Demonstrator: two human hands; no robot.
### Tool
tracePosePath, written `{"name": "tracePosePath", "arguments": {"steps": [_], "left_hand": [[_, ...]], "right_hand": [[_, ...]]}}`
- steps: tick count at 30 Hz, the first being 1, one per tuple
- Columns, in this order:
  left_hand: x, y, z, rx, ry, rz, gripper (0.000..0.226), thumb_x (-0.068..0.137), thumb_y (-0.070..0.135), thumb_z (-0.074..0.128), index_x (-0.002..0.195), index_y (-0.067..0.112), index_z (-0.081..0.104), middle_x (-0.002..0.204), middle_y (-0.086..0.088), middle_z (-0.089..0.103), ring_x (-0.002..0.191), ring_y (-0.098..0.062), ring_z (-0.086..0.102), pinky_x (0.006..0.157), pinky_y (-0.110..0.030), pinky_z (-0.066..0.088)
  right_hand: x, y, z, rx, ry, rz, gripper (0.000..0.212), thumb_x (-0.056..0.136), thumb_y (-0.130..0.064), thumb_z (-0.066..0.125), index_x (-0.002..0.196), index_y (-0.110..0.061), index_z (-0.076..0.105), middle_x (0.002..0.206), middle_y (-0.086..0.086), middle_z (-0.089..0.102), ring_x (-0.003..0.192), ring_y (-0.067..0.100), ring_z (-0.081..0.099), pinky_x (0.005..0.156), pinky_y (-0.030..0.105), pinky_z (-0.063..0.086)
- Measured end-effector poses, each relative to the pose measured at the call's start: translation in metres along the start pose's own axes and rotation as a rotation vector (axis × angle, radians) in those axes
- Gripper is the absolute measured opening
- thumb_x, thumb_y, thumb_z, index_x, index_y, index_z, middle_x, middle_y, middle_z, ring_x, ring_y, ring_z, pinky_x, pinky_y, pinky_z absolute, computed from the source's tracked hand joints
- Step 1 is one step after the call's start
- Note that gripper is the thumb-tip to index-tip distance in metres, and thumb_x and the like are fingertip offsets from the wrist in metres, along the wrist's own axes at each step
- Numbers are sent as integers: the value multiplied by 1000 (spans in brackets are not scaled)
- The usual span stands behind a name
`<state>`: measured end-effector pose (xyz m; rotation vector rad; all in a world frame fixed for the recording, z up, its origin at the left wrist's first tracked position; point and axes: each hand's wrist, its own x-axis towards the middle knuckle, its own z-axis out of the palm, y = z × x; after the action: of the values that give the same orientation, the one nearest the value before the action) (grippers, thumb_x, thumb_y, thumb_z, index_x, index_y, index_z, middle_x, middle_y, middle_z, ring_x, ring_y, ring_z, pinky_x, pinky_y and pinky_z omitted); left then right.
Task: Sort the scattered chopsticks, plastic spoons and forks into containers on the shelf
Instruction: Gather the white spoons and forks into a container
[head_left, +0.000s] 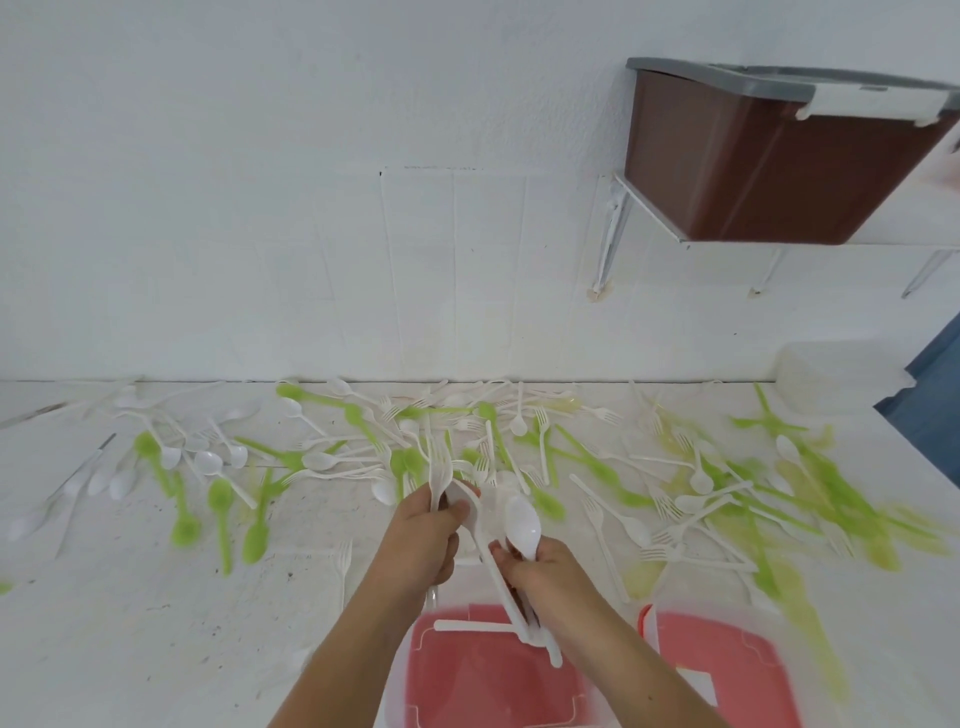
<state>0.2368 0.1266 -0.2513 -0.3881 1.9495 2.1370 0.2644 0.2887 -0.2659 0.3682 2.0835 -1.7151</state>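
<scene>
- Head view: I am judging the sorting barely begun, since most scattered spoons and forks (322, 460) are lying across the table (130, 623) beyond my hands.
- My left hand (423, 538) is gripping white forks (439, 465).
- My right hand (553, 574) is clutching white spoons (523, 525), handles hanging over the red-bottomed container (467, 691).

Spoons (208, 460) & forks (670, 535) scattered across desk (130, 623); two containers (493, 675) at near edge; bin (753, 166) on shelf (883, 236) upper right.
</scene>
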Motion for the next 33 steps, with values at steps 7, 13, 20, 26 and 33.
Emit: {"name": "tracePosePath", "arguments": {"steps": [7,13,20,26,33], "left_hand": [[-2,-11,11,44,-7,8,21,104,1,48,110,16,62,58,3,46,37,-7,35,37,-21,25],[1,-12,5,80,-22,-81,18,104,6,52,87,11,51,54,-1,40,38,-11,26,39,-23,21],[14,-11,8,222,90,25,19,99,9,49,99,4,67,47,12,47,42,-9,28,43,-25,24],[19,-13,17,180,95,18,16,96,9,46,92,6,61,51,8,38,44,-11,27,42,-24,22],[23,-16,15,158,47,14,27,99,23,61,75,17,49,55,7,33,45,-9,24,43,-23,21]], "right_hand": [[-6,-3,1,149,-149,16,17,95,0,57,101,9,69,62,12,57,46,20,46,46,31,36],[-8,-12,-11,220,-292,105,30,88,6,55,73,-12,74,83,19,70,70,28,67,63,33,52],[8,-14,-12,-242,118,-97,11,99,-21,57,93,-19,66,72,-1,57,52,9,51,57,27,44],[-2,-17,0,-95,58,-95,13,92,-32,56,105,-33,56,79,-5,55,59,10,48,60,29,41],[-1,-9,3,-233,195,-239,44,106,-31,50,68,-8,44,56,-5,32,52,15,34,60,35,34]]}}
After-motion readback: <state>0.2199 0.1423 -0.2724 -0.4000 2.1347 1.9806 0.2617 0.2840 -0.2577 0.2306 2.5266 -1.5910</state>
